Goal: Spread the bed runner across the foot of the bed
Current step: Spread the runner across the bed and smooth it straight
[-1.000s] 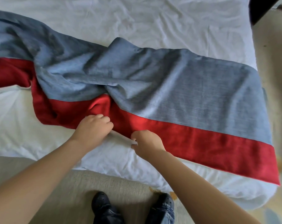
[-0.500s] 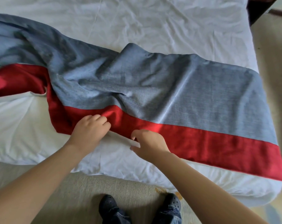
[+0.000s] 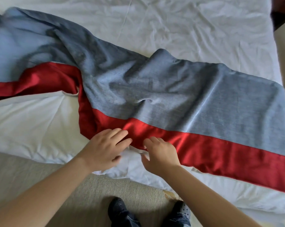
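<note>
Runner (image 3: 154,99) lies flat at right of frame, bunched and twisted at centre-left on bed (image 3: 187,30). I judge half spread. Left hand (image 3: 104,151) and right hand (image 3: 161,154) open, fingers on the red edge, gripping nothing.

Runner (image 3: 179,95): woven blue-grey cloth, matt; red band (image 3: 220,153) smoother with slight sheen. Sheet (image 3: 187,30): white cloth, creased. Carpet (image 3: 114,185) at 6 o'clock: beige, rough.

Bed runner (image 3: 154,89) cut off left and right.
</note>
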Tool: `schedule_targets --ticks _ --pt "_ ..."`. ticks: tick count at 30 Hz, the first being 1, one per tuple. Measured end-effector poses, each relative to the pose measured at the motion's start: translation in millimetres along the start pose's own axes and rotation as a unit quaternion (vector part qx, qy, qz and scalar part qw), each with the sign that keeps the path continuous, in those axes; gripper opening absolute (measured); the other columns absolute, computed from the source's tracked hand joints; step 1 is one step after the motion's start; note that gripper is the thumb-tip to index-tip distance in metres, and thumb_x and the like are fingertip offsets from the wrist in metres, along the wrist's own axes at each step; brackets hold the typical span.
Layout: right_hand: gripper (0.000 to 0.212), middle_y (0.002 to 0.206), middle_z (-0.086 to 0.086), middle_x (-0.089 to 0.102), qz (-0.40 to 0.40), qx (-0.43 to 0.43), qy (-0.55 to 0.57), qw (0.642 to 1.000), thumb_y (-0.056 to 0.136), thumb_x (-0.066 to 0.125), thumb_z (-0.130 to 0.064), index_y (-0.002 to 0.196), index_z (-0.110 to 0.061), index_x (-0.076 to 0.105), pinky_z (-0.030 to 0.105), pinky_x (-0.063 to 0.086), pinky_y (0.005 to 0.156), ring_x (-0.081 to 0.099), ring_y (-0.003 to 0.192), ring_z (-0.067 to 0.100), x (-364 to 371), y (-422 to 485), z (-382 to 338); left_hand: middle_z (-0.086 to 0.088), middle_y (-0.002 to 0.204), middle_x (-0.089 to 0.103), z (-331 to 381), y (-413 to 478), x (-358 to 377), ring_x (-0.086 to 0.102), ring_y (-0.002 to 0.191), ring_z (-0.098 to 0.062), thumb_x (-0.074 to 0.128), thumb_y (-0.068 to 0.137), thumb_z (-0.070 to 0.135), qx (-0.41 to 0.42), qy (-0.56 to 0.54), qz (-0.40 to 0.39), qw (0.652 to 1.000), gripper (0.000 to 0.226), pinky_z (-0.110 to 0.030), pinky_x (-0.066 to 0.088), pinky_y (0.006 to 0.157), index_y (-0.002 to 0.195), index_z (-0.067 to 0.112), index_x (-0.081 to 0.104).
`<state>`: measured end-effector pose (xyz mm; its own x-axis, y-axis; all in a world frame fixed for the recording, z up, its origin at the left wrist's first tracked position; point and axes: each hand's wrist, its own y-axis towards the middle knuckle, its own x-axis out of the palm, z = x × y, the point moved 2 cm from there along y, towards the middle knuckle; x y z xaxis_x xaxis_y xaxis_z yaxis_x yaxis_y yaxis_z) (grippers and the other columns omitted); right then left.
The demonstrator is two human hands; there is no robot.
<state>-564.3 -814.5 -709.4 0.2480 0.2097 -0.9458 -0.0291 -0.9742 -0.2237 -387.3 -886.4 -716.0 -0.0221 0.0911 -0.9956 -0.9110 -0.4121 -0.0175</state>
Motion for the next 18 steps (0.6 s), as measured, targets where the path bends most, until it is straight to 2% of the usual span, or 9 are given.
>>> schedule_targets --ticks 1,3,5,7,8,10,13,15,18 --pt "0.029 0.073 -0.004 0.057 0.02 -0.034 0.013 0.999 0.059 0.072 -0.037 0.079 -0.02 0.059 0.027 0.042 0.044 0.059 0.064 0.02 -1.2 6.4 -10.2 -0.008 0.119 0.059 -8.4 -7.6 -2.7 0.056 0.105 -0.026 0.064 0.064 0.034 0.0 0.01 0.007 1.0 0.055 -0.038 0.044 0.088 0.116 0.015 0.063" --pt "0.039 0.085 -0.002 0.057 0.043 -0.106 0.031 0.993 0.061 0.075 -0.036 0.094 -0.02 0.06 0.031 0.048 0.051 0.059 0.075 0.021 -5.6 20.5 -35.7 -0.009 0.118 0.062 -27.5 -22.3 -4.1 0.059 0.105 -0.026 0.066 0.065 0.038 -0.001 0.039 0.008 0.999 0.06 -0.037 0.041 0.092 0.119 0.013 0.063" --pt "0.042 0.087 -0.001 0.056 0.047 -0.142 0.021 0.988 0.06 0.076 -0.028 0.099 -0.02 0.061 0.031 0.048 0.052 0.057 0.075 0.022 -4.1 33.3 -60.9 -0.006 0.102 0.066 -45.9 -32.6 -2.9 0.062 0.093 -0.025 0.059 0.069 0.034 -0.006 0.056 -0.017 0.998 0.043 -0.037 0.043 0.087 0.105 0.013 0.066" --pt "0.038 0.08 -0.002 0.054 0.026 -0.13 -0.014 0.991 0.055 0.078 -0.02 0.089 -0.021 0.063 0.026 0.04 0.044 0.056 0.065 0.02 6.2 43.3 -78.6 -0.002 0.081 0.063 -57.7 -37.2 -3.9 0.062 0.078 -0.025 0.054 0.074 0.018 -0.005 0.069 -0.037 0.997 0.014 -0.037 0.047 0.075 0.084 0.015 0.063" --pt "0.036 0.076 -0.003 0.053 0.008 -0.109 -0.026 0.994 0.051 0.081 -0.021 0.082 -0.022 0.062 0.024 0.035 0.041 0.055 0.06 0.019 10.8 46.4 -84.2 -0.001 0.073 0.059 -61.2 -37.9 -5.0 0.06 0.071 -0.024 0.053 0.074 0.01 -0.002 0.074 -0.048 0.996 0.01 -0.036 0.049 0.068 0.076 0.016 0.061" --pt "0.043 0.071 -0.004 0.053 -0.018 -0.089 -0.027 0.996 0.041 0.088 -0.033 0.073 -0.022 0.061 0.02 0.028 0.037 0.055 0.054 0.017 20.1 47.9 -91.3 0.0 0.063 0.053 -66.6 -39.0 -6.0 0.056 0.061 -0.023 0.048 0.073 0.003 0.011 0.093 -0.059 0.994 0.019 -0.034 0.048 0.058 0.067 0.017 0.058" --pt "0.057 0.068 -0.003 0.054 -0.049 -0.105 -0.039 0.992 0.032 0.09 -0.047 0.073 -0.02 0.06 0.02 0.023 0.037 0.053 0.048 0.015 28.4 40.7 -101.7 0.0 0.058 0.048 -77.5 -42.3 -9.6 0.051 0.055 -0.023 0.044 0.068 0.001 0.008 0.104 -0.035 0.994 0.019 -0.034 0.044 0.052 0.062 0.017 0.053" --pt "0.044 0.06 -0.005 0.052 -0.012 -0.094 -0.059 0.994 0.036 0.09 -0.028 0.068 -0.022 0.06 0.019 0.021 0.035 0.049 0.041 0.014 25.3 41.7 -110.2 -0.002 0.058 0.047 -87.7 -45.6 -13.8 0.05 0.054 -0.024 0.043 0.069 0.001 -0.001 0.104 -0.016 0.994 0.018 -0.034 0.044 0.05 0.063 0.016 0.051" --pt "0.04 0.054 -0.004 0.052 0.033 -0.031 0.004 0.999 0.033 0.079 -0.006 0.064 -0.019 0.057 0.017 0.024 0.035 0.05 0.038 0.017 25.8 48.7 -115.6 -0.003 0.059 0.043 -93.8 -50.2 -21.8 0.047 0.054 -0.024 0.037 0.07 -0.005 -0.012 0.124 0.011 0.992 0.024 -0.034 0.041 0.047 0.064 0.016 0.048"
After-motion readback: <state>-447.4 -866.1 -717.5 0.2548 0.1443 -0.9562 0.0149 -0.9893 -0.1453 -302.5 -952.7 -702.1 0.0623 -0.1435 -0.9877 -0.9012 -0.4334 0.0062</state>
